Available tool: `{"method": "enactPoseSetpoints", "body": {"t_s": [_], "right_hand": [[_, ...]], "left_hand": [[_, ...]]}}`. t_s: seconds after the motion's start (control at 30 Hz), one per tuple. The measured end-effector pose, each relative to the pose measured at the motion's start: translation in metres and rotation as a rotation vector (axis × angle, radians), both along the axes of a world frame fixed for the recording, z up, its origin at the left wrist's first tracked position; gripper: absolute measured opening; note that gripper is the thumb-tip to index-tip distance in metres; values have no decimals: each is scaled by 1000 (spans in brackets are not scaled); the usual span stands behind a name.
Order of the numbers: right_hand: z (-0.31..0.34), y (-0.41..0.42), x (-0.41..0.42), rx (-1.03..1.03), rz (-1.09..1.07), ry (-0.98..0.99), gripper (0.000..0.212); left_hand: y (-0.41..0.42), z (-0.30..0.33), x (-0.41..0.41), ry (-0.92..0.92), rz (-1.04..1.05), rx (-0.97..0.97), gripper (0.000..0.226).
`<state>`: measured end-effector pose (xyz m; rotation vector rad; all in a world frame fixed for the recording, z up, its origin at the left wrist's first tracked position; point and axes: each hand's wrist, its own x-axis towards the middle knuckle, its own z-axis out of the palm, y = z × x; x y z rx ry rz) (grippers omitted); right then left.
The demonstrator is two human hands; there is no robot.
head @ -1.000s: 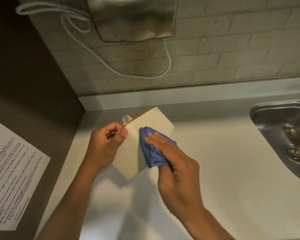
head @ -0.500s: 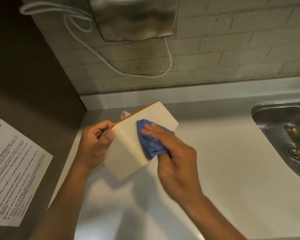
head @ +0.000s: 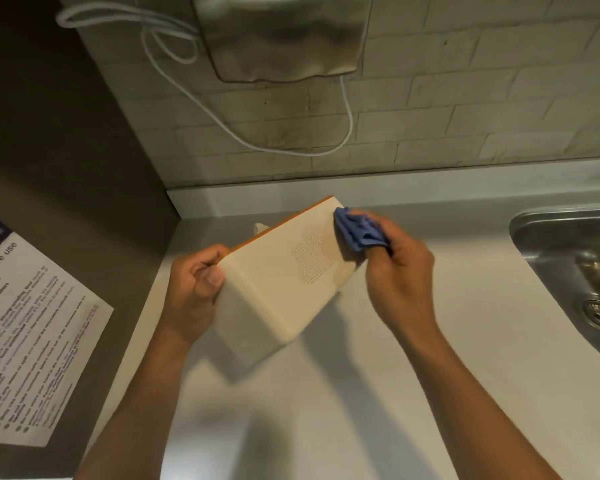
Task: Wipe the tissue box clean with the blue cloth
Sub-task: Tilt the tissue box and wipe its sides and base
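The tissue box (head: 278,282), cream with an orange edge along its upper side, is held tilted above the pale countertop (head: 326,410), near the back-left corner. The left hand (head: 194,289) grips the box at its left end, thumb laid on the near face and fingers curled behind. The right hand (head: 399,275) holds the bunched blue cloth (head: 359,230), fingers curled round it, and presses it against the far right corner of the box's broad face. That face carries a patch of small dots with a darker, damp-looking area beside it, next to the cloth. A bit of white tissue (head: 258,227) shows behind the orange edge. A steel sink (head: 548,230) with a drain is set into the counter at right, well apart from the box. A metal dispenser (head: 284,36) and a looping white cable (head: 222,123) hang on the tiled wall. A printed notice (head: 32,334) is fixed to the dark panel at left.
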<state>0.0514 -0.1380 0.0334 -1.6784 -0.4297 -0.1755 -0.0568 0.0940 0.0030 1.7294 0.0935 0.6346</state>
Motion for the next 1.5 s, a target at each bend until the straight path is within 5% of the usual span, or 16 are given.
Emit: {"method": "enactPoseSetpoints", "body": {"t_s": [0.33, 0.6, 0.8, 0.97, 1.2, 1.5], "right_hand": [[-13, 6, -66, -100, 309, -340, 56], [-11, 1, -16, -50, 148, -62, 50], [3, 4, -68, 31, 390, -148, 51], [14, -8, -66, 139, 523, -32, 52], [-9, -24, -11, 181, 48, 119, 52], [-12, 5, -10, 144, 38, 133, 53]], "left_hand": [[-11, -4, 4, 48, 29, 59, 49], [-20, 4, 8, 69, -44, 5, 49], [-13, -8, 18, 99, 24, -28, 52], [-14, -17, 23, 140, 103, -81, 44], [-15, -4, 28, 253, 199, -361, 65], [-36, -5, 38, 292, 202, -715, 83]]}}
